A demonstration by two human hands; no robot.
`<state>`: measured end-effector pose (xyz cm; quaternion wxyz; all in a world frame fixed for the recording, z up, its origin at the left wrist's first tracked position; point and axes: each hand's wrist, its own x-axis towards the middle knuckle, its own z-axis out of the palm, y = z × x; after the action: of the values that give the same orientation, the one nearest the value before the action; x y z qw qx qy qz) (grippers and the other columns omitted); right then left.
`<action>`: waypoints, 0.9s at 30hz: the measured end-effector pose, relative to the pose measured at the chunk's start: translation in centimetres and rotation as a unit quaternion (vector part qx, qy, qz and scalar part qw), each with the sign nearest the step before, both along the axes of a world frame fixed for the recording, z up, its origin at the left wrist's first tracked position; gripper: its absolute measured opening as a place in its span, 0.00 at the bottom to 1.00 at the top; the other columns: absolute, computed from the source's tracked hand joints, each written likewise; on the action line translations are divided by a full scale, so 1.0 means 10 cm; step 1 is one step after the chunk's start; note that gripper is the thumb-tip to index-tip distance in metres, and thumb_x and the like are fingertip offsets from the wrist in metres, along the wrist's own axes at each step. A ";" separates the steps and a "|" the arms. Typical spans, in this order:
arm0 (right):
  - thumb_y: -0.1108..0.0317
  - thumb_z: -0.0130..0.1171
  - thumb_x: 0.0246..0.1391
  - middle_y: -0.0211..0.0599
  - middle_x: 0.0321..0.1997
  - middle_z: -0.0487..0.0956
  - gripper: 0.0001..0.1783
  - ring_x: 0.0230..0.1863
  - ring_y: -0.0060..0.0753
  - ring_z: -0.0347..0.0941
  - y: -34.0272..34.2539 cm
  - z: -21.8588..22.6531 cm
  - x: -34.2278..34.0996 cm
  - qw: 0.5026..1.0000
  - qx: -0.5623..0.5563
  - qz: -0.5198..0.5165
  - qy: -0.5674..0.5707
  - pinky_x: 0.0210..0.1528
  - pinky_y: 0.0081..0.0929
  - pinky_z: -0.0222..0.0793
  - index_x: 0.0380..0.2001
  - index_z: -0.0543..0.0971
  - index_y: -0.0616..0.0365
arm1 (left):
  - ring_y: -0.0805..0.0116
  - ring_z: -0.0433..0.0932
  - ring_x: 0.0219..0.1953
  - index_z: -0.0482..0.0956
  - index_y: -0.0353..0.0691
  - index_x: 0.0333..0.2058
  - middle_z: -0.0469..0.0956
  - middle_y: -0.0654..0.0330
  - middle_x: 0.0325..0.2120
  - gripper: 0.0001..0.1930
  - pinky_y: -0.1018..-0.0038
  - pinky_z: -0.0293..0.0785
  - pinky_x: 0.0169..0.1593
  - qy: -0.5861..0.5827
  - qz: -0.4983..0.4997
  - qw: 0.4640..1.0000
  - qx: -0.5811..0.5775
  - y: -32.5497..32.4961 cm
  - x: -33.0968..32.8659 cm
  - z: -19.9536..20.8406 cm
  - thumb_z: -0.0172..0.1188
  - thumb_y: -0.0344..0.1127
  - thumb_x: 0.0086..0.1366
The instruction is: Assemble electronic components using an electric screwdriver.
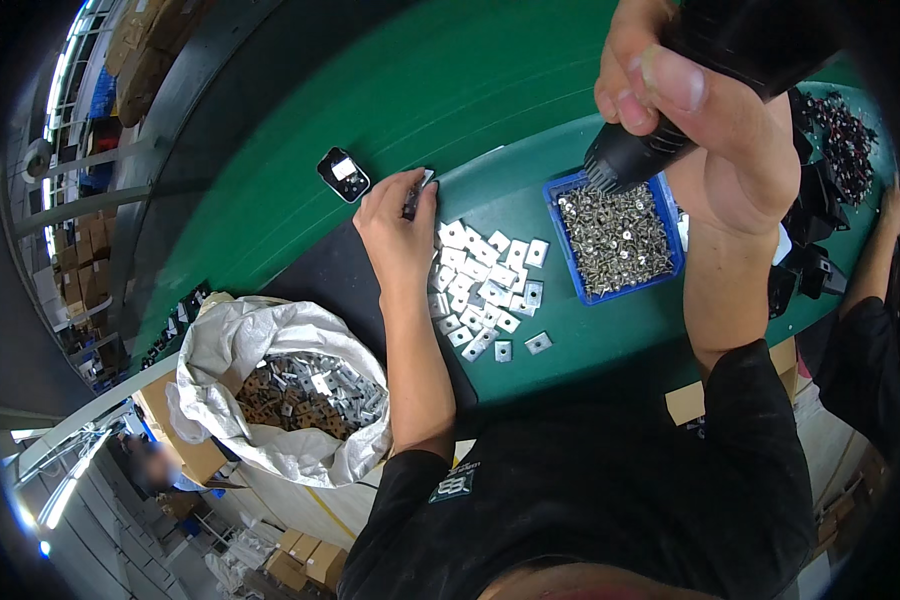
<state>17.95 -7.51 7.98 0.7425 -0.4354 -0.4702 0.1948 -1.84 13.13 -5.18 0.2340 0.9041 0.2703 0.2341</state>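
Note:
My right hand [730, 140] is raised and wrapped round a black electric screwdriver [640, 145], whose ridged collar hangs above a blue tray [588, 299] of screws [618, 240]. My left hand [392, 212] pinches a small dark part with a silvery piece [417, 194] between thumb and fingers; most of it is hidden. Just right of that hand, square metal clip nuts [480, 285] with holes lie spread on the green surface. Left of my fingers sits a small black housing [344, 174] with a white patch inside.
A white woven sack [270, 325] of metal clips stands at the lower left. The green conveyor belt [450, 90] curves across the far side. Black parts [820, 210] and a heap of small dark pieces [838, 140] lie right, near another person's hand [893, 208].

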 end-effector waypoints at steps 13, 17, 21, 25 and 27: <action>0.68 0.53 0.56 0.37 0.30 0.71 0.11 0.28 0.23 0.67 0.00 0.01 0.01 1.000 0.009 -0.009 0.001 0.35 0.25 0.66 0.38 0.71 0.66 | 0.62 0.82 0.38 0.85 0.40 0.35 0.85 0.59 0.35 0.09 0.67 0.73 0.47 -0.057 0.053 0.997 -0.006 0.01 -0.21 0.10 0.70 0.29 0.53; 0.68 0.54 0.56 0.36 0.30 0.71 0.11 0.28 0.22 0.67 0.03 -0.02 -0.01 0.999 0.031 -0.015 -0.001 0.35 0.25 0.66 0.37 0.72 0.65 | 0.61 0.82 0.37 0.84 0.39 0.35 0.84 0.59 0.32 0.10 0.68 0.73 0.44 -0.034 0.061 0.997 -0.019 0.00 -0.26 0.09 0.70 0.31 0.52; 0.67 0.54 0.56 0.36 0.30 0.71 0.11 0.28 0.22 0.67 0.01 -0.02 0.01 1.000 0.013 -0.013 0.017 0.35 0.25 0.66 0.37 0.72 0.65 | 0.66 0.81 0.35 0.82 0.34 0.36 0.83 0.56 0.33 0.11 0.72 0.75 0.43 0.017 0.064 0.998 0.012 -0.05 -0.25 0.17 0.70 0.30 0.55; 0.67 0.54 0.56 0.37 0.31 0.71 0.11 0.28 0.23 0.67 -0.01 -0.04 0.04 1.000 0.025 -0.009 -0.011 0.35 0.25 0.66 0.36 0.72 0.65 | 0.69 0.79 0.32 0.81 0.34 0.35 0.82 0.58 0.31 0.11 0.74 0.74 0.41 0.009 0.071 0.996 -0.050 -0.08 -0.22 0.19 0.70 0.30 0.55; 0.66 0.54 0.56 0.37 0.31 0.71 0.11 0.29 0.23 0.67 -0.01 -0.03 0.04 1.000 0.024 -0.007 -0.010 0.35 0.25 0.66 0.37 0.72 0.65 | 0.73 0.77 0.31 0.80 0.33 0.35 0.82 0.59 0.29 0.11 0.76 0.74 0.40 0.025 0.101 0.990 -0.094 -0.10 -0.21 0.19 0.71 0.29 0.54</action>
<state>18.39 -7.56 7.70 0.7492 -0.4228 -0.4793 0.1736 -3.96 12.15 -3.26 0.2859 0.8516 0.3870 0.2080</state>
